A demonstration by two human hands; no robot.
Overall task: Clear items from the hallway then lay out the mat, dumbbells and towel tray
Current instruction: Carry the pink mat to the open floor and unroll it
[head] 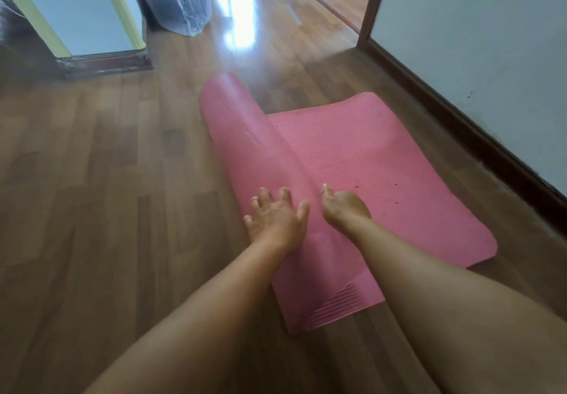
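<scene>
Along the hallway, a glossy wooden floor [107, 179] is running between pale walls [491, 41], offering a hard, flat bed, and a plastic-wrapped bundle [178, 1] is leaning at the far left. A pink mat [383, 179] is lying half unrolled near the right wall, its roll [245, 136] sitting along the left of the ribbed flat part. It is looking soft, light and springy, likely wanting to curl back, so flat palms on the roll's top should be serving better than a pinch. The left hand [276, 219] is pressing there with fingers spread, gripping nothing; the right hand [343, 206], fingers straight, is lying just beside the roll, perhaps touching it.
</scene>
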